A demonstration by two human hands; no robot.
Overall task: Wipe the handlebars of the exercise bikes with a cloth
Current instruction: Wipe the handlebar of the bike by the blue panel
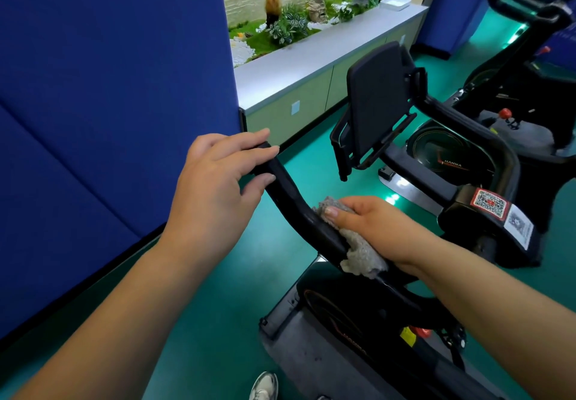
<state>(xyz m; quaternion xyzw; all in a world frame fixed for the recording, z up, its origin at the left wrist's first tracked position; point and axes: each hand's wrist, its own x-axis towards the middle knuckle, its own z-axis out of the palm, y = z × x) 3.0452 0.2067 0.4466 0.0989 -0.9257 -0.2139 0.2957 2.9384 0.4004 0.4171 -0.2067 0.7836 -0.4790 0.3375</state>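
A black exercise bike stands right in front of me, its curved left handlebar (288, 194) rising toward the upper left. My left hand (218, 178) holds the tip of that bar, fingers curled over its end. Lower on the same bar my right hand (371, 228) grips a grey textured cloth (358, 253) and presses it around the bar, thumb on top. The bike's black tablet holder (377, 100) sits at the centre of the handlebars, and the right handlebar (486, 137) loops off to the right.
A blue padded partition (109, 119) stands close on the left. Behind it is a grey-topped cabinet (311, 59) with a plant display. More black exercise bikes (530, 10) stand at the right on the green floor (218, 306). My shoe (265, 385) shows at the bottom.
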